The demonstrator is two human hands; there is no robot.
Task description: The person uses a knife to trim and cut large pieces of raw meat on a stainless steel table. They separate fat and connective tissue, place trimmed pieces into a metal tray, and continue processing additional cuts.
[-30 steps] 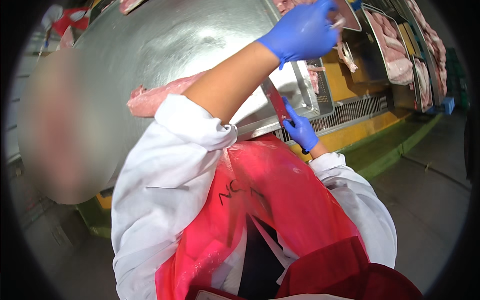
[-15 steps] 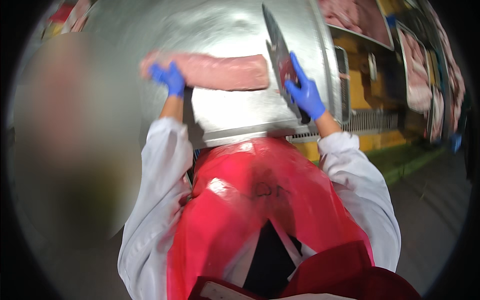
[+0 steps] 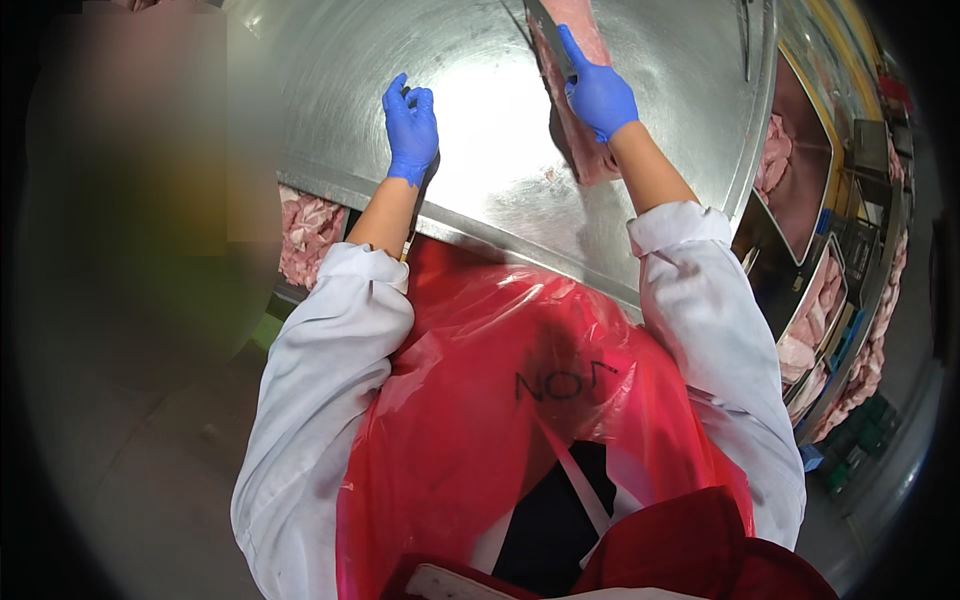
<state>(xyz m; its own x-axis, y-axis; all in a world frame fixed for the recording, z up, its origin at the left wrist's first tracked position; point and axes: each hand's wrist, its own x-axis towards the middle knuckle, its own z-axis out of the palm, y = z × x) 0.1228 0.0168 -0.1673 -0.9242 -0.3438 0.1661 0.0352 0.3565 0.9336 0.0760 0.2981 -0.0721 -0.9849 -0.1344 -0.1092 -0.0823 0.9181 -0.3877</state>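
Left hand (image 3: pixel 411 132) has left the meat (image 3: pixel 584 35), fingers half-curled; right hand (image 3: pixel 603 103) grips knife (image 3: pixel 549 32), index extended.

The right hand (image 3: pixel 603 100), gloved in blue, grips a knife (image 3: pixel 543 22), forefinger along the blade, over a long slab of pink meat (image 3: pixel 583 148); left of it, the left hand (image 3: pixel 412 130) hovers over a steel table (image 3: pixel 480 195), fingers loosely bent; meat pieces (image 3: pixel 310 238) lie below and left of that hand; beyond the right hand, more meat (image 3: pixel 775 158) sits in a tray (image 3: pixel 808 170).
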